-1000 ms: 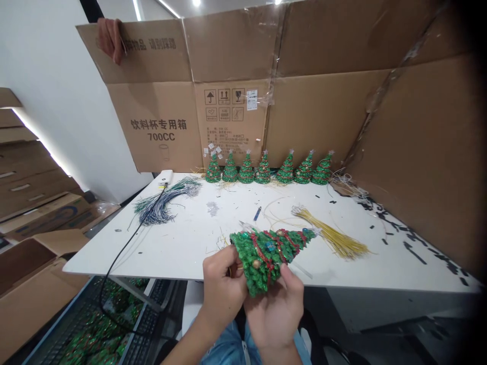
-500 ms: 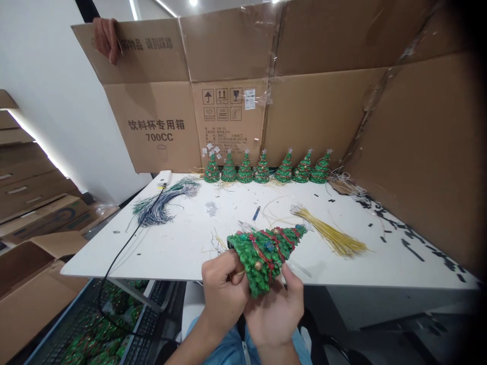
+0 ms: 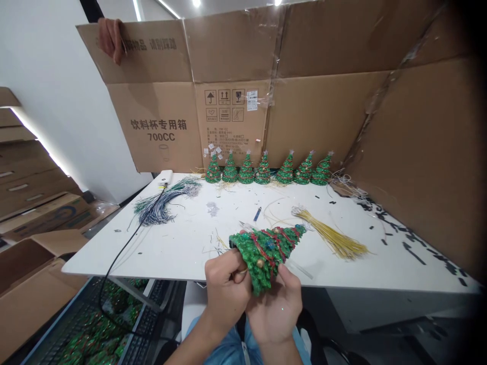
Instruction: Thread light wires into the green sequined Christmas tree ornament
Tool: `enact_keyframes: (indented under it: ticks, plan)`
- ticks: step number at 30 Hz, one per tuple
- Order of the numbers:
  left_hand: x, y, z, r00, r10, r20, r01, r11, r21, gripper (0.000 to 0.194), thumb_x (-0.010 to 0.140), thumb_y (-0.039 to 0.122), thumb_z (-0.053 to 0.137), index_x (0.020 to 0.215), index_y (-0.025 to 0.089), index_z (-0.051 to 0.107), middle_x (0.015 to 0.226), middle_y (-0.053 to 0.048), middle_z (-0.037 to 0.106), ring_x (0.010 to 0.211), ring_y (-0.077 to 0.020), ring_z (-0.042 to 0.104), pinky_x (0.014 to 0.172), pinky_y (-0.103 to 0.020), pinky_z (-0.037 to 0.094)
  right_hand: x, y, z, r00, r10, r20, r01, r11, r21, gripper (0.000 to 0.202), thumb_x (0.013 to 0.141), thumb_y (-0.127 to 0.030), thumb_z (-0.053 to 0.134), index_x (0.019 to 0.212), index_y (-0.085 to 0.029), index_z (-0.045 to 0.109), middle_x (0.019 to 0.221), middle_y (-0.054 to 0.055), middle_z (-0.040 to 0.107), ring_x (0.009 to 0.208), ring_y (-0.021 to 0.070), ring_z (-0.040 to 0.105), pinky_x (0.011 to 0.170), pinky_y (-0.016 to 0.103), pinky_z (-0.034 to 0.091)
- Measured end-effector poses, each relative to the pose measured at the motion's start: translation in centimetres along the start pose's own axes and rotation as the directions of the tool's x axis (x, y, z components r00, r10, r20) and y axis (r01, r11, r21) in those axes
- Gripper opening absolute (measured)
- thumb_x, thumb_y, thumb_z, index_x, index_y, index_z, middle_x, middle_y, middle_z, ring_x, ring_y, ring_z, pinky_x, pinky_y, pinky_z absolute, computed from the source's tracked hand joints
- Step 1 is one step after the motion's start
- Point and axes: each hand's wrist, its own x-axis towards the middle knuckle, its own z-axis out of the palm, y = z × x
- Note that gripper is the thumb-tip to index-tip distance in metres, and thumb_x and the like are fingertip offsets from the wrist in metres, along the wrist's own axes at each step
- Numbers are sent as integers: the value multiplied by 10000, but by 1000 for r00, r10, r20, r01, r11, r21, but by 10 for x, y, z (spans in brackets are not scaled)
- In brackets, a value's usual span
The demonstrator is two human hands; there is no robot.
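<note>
A small green Christmas tree [image 3: 262,253] with red garland and coloured balls lies tilted above the table's front edge, its tip to the upper right and its base to the left. My left hand [image 3: 228,281] is closed at the base, its fingers partly inside the rim with a bit of yellow wire beside them. From below and the right, my right hand [image 3: 276,306] supports the tree, its thumb against the side. Behind it on the white table are a bundle of yellow wires [image 3: 333,235] and a blue pen-like piece [image 3: 257,214].
Several small trees [image 3: 262,170] stand along the cardboard wall [image 3: 323,111]. Dark and green wires [image 3: 160,205] lie left, near a white box [image 3: 165,177] with a black cable. Black scraps cover the right side. A crate [image 3: 95,329] of trees sits below left.
The view has shifted very slightly. Both hands still hold the tree, and my right thumb has moved a little down and left along its side.
</note>
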Motion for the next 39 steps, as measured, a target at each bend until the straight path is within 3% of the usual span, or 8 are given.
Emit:
enact_keyframes:
  ticks: [4,12,17,22,28,33,39]
  plan:
    - [0,-1,1,1000,-1,-7,1,1000,7,421,797,57,595,601,208,255,564,74,257,519,-78,243,502,-269,187,7,1,-5,1000,-9,-4,9,1000,2,240,761,-430,796,878,-220,803,826,31,799,799,266,764,870,449,613]
    - [4,-7,-4,999,37,33,-37,999,13,416,822,107,660,618,207,312,581,80,264,514,-72,258,497,-253,202,6,-2,-2,999,-33,-5,33,999,-24,412,712,-414,820,1087,-242,801,942,52,821,859,275,763,906,465,606]
    - [8,-4,-14,984,161,72,-164,986,40,355,823,107,694,663,207,394,590,84,293,507,-74,278,506,-259,215,2,-1,-2,1000,-9,14,9,1000,-22,369,701,-442,833,1021,-260,823,936,49,825,853,278,769,929,474,600]
    - [15,0,-23,974,189,123,-195,980,35,280,875,83,653,676,196,491,613,59,389,523,-84,353,514,-258,260,0,-4,-5,1000,-11,4,10,999,32,253,678,-409,859,899,-289,828,863,12,820,826,238,766,918,440,608]
    - [20,10,-29,975,120,186,-119,993,-19,229,895,119,680,710,182,563,775,10,462,639,-99,474,571,-242,371,3,-12,-16,999,49,4,-49,993,112,218,729,-435,831,897,-297,814,950,10,825,901,230,768,854,392,624]
    - [16,19,-33,977,104,184,-90,992,-85,168,916,160,681,753,183,648,993,-64,535,811,-152,557,667,-281,463,5,-11,-15,987,95,-133,-67,978,197,233,718,-443,820,872,-268,805,834,6,816,788,229,764,699,363,633]
    - [9,20,-32,963,39,267,61,932,-357,248,969,257,644,729,193,640,983,-90,678,881,-202,646,732,-327,516,4,-8,-6,993,119,-20,-110,962,250,284,778,-495,754,931,-264,813,892,42,817,855,242,752,762,388,619]
